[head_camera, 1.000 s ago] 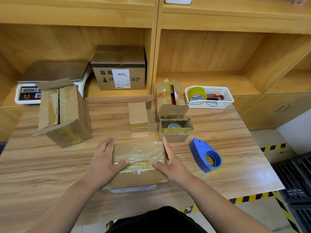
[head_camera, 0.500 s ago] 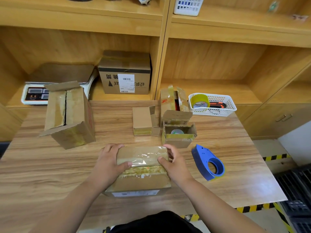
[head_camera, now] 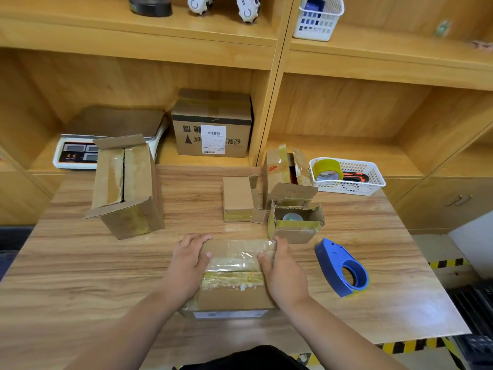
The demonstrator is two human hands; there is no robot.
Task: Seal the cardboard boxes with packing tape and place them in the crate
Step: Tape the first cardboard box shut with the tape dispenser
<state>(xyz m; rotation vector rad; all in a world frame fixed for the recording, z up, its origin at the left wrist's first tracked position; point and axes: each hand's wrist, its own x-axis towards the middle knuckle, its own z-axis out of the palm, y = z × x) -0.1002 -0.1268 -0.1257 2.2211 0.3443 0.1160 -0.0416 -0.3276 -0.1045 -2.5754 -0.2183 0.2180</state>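
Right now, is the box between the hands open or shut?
Shut. The box has its flaps flat, clear tape across the top.

Matt cardboard box (head_camera: 229, 297), glossy tape (head_camera: 240, 256); table (head_camera: 80, 276) maybe laminate.

Side edges of the flat box (head_camera: 236, 259) under the left hand (head_camera: 188, 267) and right hand (head_camera: 285, 275), its near label (head_camera: 230, 314) too small to read, right of it a dark crate (head_camera: 473, 300) cut by the picture's edge, beyond it a scale (head_camera: 76, 154) half behind an open box (head_camera: 125, 185).
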